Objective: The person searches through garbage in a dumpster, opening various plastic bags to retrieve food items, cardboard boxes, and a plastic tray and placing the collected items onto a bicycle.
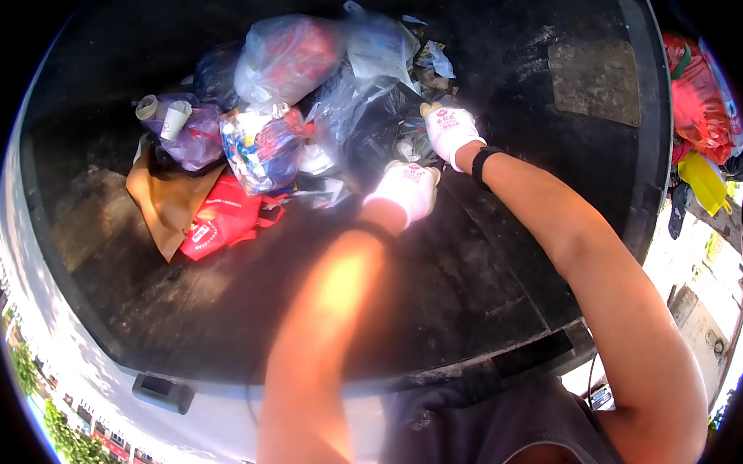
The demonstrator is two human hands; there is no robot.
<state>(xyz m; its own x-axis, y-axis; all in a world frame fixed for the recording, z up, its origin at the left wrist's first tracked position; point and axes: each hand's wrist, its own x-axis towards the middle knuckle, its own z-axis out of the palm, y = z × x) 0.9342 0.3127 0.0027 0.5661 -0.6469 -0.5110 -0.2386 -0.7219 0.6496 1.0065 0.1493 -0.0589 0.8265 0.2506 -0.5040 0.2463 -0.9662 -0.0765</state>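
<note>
Both my hands wear white gloves with red print. My left hand [407, 191] is at the near side of a dark plastic garbage bag [370, 130], fingers curled in at its edge. My right hand [451, 133], with a black band on the wrist, is closed at the bag's right side. Between the hands, mixed small litter [416, 140] shows at the bag's edge. The fingertips are partly hidden, and the bag is blurred. Left of the bag lies a knotted clear bag of colourful wrappers [260, 150]. Behind it rests a large translucent bag with reddish contents [290, 59].
The pile sits in a large dark bin [252, 318] with a raised rim. At its left are a purple bag [190, 136], a paper cup [176, 120], a brown paper bag [164, 198] and a red bag [226, 221]. Outside, at right, hang red bags [698, 98] and a yellow one [702, 181].
</note>
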